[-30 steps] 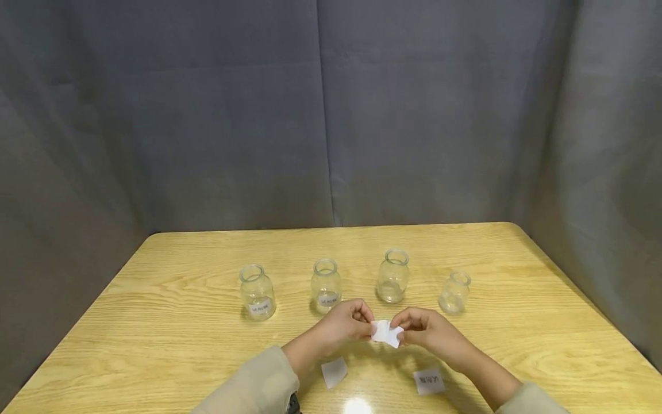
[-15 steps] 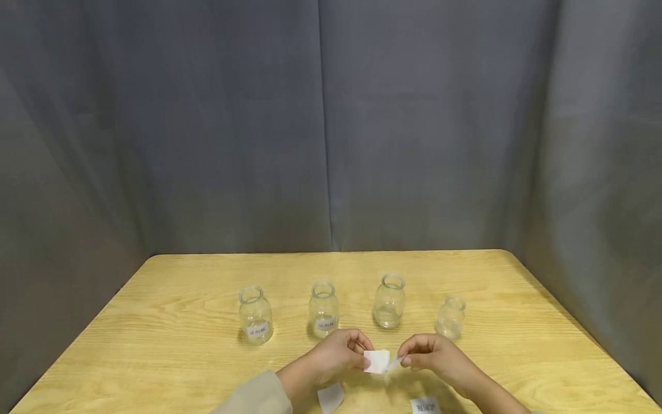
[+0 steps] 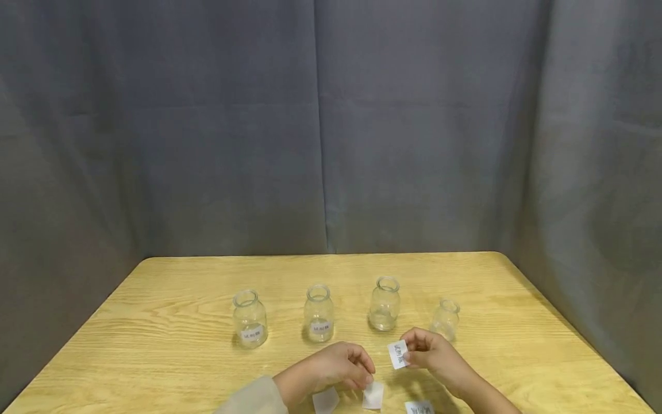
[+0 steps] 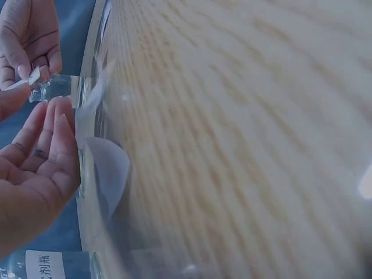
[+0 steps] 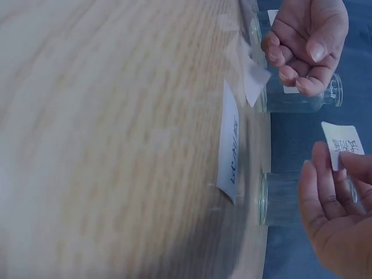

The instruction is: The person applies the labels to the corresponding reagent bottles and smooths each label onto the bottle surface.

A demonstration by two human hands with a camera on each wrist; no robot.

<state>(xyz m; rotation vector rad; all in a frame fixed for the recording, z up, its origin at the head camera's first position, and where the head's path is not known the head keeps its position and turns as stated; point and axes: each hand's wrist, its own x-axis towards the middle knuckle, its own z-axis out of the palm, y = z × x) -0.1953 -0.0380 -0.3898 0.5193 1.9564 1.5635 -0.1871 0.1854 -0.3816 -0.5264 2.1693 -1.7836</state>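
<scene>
Head view: four glass jars stand upright in a row on the desk (image 3: pixel 155 351), well apart from one another. Count from the left. The first jar (image 3: pixel 249 313) carries a white sticker (image 3: pixel 252 333) printed with dark characters low on its front; the second jar (image 3: pixel 318 309) carries another. The third jar (image 3: pixel 384 305) and the fourth jar (image 3: pixel 447 317) show plain glass. The right hand (image 3: pixel 437 356) is in front of the fourth jar and pinches a label (image 3: pixel 397 354) by one edge. The label is tilted, raised above the desk, print visible to me. The left hand (image 3: pixel 341 366) has its fingers relaxed, above a white slip (image 3: pixel 373 397); I cannot tell whether the fingertips touch it. A second slip (image 3: pixel 326 401) lies to the left of the first, and a spare label (image 3: pixel 419 407) to the right. A beige sleeve (image 3: pixel 256 397) covers the left forearm. A grey curtain (image 3: pixel 320 126) surrounds the desk at the back and sides.

Left wrist view: the left hand's fingers are extended and slightly apart. Beyond them, the right hand holds the label near a jar.

Right wrist view: the right thumb overlaps the label's printed face, with fingers behind it. The left palm is visible, fingers loosely bent. The spare label lies on the desk.
</scene>
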